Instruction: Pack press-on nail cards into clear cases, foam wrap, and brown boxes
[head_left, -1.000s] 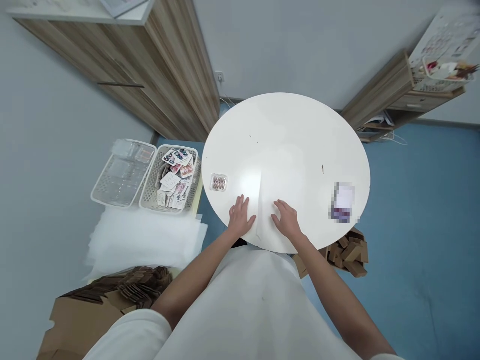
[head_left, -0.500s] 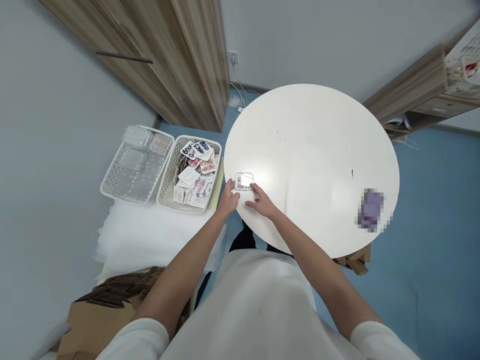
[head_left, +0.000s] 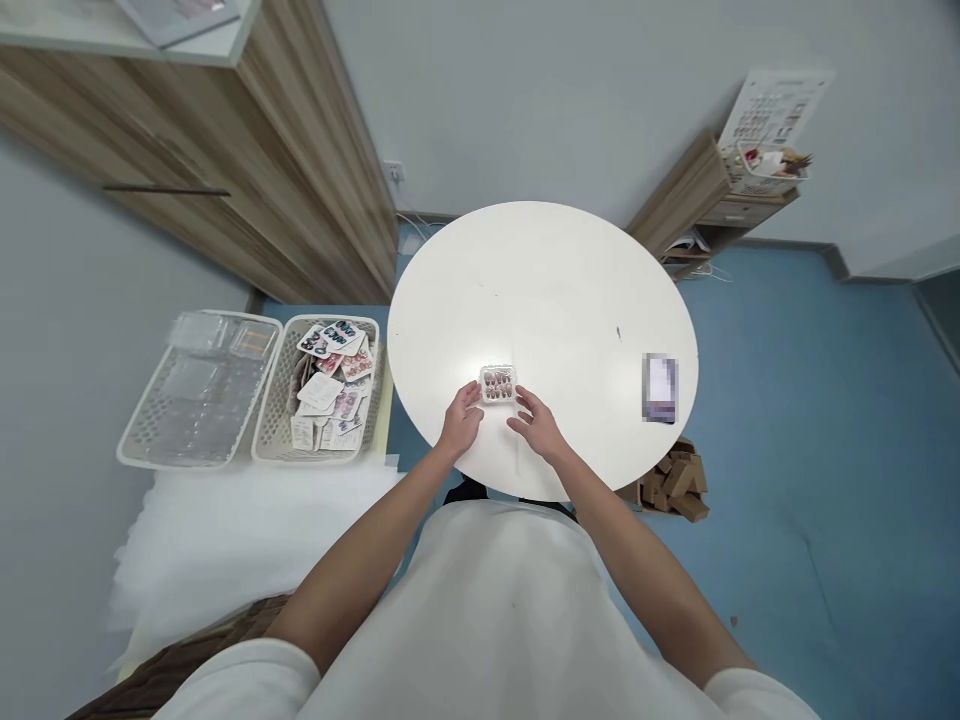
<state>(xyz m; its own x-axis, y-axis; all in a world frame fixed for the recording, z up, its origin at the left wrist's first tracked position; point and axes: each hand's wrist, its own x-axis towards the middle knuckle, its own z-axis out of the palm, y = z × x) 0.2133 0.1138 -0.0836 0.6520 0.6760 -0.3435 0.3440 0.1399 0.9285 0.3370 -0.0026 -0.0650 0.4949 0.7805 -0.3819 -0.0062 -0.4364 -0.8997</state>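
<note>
A small clear plastic case (head_left: 498, 384) with rows of small dark pinkish pieces inside lies on the round white table (head_left: 555, 290), near its front left edge. My left hand (head_left: 461, 420) is at the left side of the case, fingers apart, fingertips close to its edge. At the right side is my right hand (head_left: 538, 422), its fingers spread and a small gap between them and the case. Neither hand is wrapped round anything.
Left of the table stand a basket of printed cards (head_left: 367, 448) and a basket of clear plastic boxes (head_left: 142, 460). White sheets (head_left: 247, 520) lie below them. A blurred purple item (head_left: 660, 388) is on the table's right; cardboard pieces (head_left: 679, 480) sit beneath.
The camera view has turned, and the table and baskets appear shifted left. The case now sits farther from the table's left edge, and my fingers are a little farther from it.
</note>
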